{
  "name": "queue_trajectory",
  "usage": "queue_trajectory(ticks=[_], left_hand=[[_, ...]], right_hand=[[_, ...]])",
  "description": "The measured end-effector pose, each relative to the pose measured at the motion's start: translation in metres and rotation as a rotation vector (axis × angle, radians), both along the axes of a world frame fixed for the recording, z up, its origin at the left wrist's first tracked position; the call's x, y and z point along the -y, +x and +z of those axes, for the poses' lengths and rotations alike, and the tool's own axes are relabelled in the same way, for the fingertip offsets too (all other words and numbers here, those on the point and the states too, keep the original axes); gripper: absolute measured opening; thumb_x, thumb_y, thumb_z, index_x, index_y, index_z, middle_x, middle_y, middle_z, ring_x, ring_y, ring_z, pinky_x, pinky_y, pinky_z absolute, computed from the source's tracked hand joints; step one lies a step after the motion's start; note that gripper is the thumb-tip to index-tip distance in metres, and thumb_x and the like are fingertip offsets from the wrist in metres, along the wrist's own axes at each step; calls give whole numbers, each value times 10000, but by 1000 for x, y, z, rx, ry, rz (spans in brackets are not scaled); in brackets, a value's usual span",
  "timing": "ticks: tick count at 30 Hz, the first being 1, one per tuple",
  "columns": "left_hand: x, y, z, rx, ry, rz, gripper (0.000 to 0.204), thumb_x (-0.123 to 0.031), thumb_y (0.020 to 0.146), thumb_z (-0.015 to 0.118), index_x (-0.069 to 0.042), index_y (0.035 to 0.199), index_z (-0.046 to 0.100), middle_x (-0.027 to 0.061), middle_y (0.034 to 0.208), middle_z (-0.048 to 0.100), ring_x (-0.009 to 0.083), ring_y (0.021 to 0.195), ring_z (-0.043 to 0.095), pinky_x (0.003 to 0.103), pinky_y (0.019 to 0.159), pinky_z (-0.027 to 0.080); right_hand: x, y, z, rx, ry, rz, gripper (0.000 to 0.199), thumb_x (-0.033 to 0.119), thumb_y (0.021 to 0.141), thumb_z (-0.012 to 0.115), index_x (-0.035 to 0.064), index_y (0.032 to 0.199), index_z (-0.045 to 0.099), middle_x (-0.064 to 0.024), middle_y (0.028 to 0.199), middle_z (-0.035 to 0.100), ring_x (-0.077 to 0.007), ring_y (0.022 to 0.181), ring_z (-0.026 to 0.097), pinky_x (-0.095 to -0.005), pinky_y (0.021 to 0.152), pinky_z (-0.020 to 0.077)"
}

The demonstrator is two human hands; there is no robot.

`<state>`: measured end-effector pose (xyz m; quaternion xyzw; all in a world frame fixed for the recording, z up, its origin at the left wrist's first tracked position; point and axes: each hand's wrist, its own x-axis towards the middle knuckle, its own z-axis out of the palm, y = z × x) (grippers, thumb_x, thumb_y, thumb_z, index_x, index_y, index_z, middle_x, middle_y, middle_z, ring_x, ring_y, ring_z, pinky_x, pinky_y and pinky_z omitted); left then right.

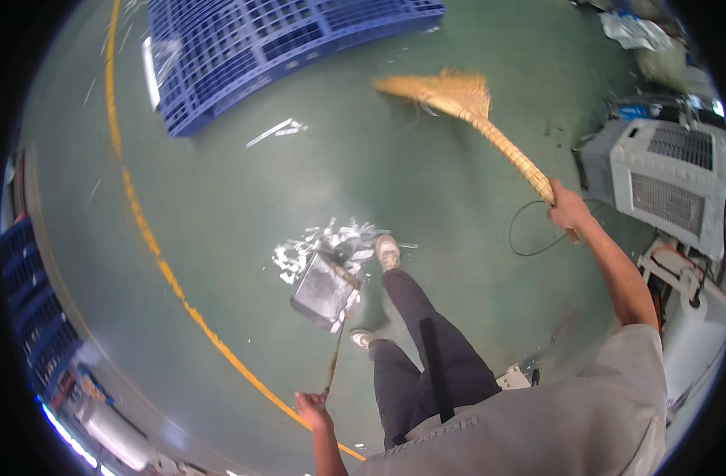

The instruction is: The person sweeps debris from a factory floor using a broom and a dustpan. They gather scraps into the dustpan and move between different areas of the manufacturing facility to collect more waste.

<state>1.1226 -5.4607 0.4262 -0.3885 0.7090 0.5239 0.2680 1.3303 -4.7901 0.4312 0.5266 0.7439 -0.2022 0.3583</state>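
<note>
My right hand [568,208] is wrapped round the handle of a straw broom [515,155], held out to the right. The broom's yellow bristle head [446,92] fans out over the green floor, beyond my feet and short of the blue pallet. In my left hand [312,410], low in the view, is the thin stick handle of a metal dustpan [325,287]. The pan rests on the floor left of my feet. White and silvery scraps [329,235] lie in a heap at its far edge, and a few show at its near right corner.
A blue plastic pallet [275,47] lies at the far left. Loose strips [275,132] lie on the floor before it. A yellow line [166,274] runs down the left. At right are a grey vented machine [668,178] and a dark cable loop [512,238]. Blue crates [38,297] stand far left.
</note>
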Motion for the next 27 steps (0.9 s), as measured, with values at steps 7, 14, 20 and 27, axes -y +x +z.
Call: queue_trajectory(ticks=[7,14,20,27], left_hand=[[7,9,-3,-18,81,15,356,-343,974,436,-108,727,333,1,610,313,137,545,318,359,646,433],[55,38,19,-58,11,41,381,-342,972,450,-107,697,329,2,578,312,139,534,321,375,676,443],[156,45,8,-78,-61,-82,381,-306,960,482,-91,673,354,0,530,325,119,473,311,314,526,394],[249,6,-36,-104,-250,-679,445,-353,914,536,13,660,526,61,512,491,158,468,455,302,462,395]], right_hand=[[127,-203,-188,-349,-248,-113,429,152,653,624,-64,1016,547,-219,928,642,-321,851,655,-395,709,541],[314,-179,-162,-90,-319,3,677,118,700,694,-49,1234,312,-252,1001,621,-360,937,637,-417,806,518],[372,-27,-119,78,-260,248,533,128,752,661,36,1197,382,-189,935,637,-349,883,644,-449,745,515],[446,53,-13,40,-179,284,537,113,708,636,68,1181,385,-217,929,623,-393,877,609,-481,738,486]])
